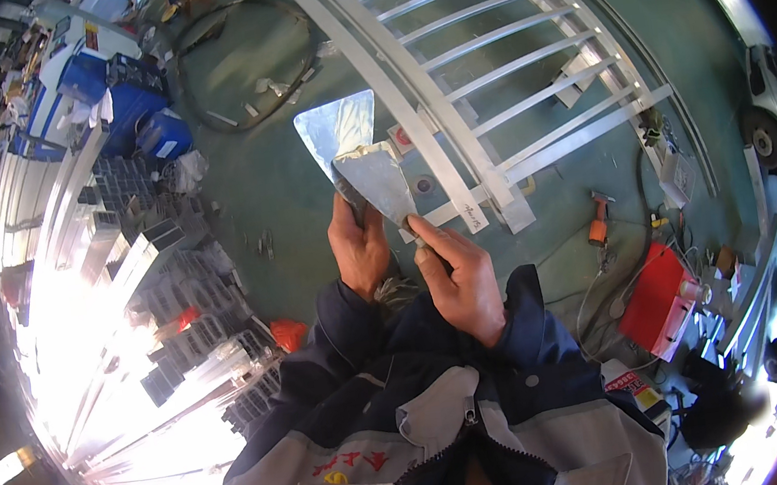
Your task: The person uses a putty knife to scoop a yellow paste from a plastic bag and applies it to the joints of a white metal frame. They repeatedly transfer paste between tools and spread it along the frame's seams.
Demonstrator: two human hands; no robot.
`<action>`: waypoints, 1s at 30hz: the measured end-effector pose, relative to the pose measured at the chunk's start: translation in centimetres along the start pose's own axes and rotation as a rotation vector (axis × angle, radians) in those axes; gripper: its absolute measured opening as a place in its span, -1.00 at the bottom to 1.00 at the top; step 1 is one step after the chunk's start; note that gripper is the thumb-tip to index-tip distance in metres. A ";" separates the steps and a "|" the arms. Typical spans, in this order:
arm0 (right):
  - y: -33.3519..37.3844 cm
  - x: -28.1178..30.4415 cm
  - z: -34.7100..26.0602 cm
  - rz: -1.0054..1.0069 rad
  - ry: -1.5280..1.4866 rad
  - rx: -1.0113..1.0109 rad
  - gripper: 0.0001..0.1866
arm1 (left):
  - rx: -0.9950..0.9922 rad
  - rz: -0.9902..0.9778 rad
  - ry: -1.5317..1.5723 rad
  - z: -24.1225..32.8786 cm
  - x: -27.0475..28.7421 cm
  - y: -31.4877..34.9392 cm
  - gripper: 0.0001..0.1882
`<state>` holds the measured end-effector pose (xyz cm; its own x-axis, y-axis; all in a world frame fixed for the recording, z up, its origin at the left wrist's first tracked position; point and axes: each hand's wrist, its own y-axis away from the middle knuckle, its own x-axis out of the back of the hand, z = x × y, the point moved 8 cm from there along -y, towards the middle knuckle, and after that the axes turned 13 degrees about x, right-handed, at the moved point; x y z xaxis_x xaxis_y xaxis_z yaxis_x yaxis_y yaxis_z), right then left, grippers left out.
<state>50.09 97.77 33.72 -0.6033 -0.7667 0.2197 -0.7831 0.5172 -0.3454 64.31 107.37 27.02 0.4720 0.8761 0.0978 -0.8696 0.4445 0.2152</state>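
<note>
The narrow scraper (379, 183) hides the wide scraper's (335, 125) lower blade. Both handles vanish inside the left hand (359, 246) and right hand (460, 277). Far left, glare washes out the stacked metal profiles (123, 372).

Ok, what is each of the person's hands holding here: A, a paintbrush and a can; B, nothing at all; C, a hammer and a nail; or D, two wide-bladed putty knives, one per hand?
D: the left hand grips the larger putty knife, and the right hand holds the smaller putty knife with its blade laid across the larger one, above the white metal gate on the floor.
</note>
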 end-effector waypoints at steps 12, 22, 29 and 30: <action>-6.1 -11.6 -1.3 -0.128 -0.022 0.008 -0.64 | -0.133 0.198 0.044 0.4 11.4 -5.4 -0.79; -10.3 -14.0 0.9 -0.076 -0.029 -0.047 -0.63 | -0.081 0.132 -0.116 -0.6 14.1 -4.6 -0.69; -11.0 -13.3 -0.3 -0.114 0.032 0.022 -0.62 | 0.074 0.075 0.333 -2.3 14.4 -5.3 -0.72; -10.3 -13.5 -0.5 -0.160 0.040 0.024 -0.62 | 0.070 0.087 0.354 -2.1 14.5 -5.5 -0.73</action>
<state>66.25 102.95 34.76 -0.4774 -0.8222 0.3099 -0.8660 0.3805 -0.3245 75.60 118.06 25.23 0.3064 0.9258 -0.2212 -0.8864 0.3622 0.2881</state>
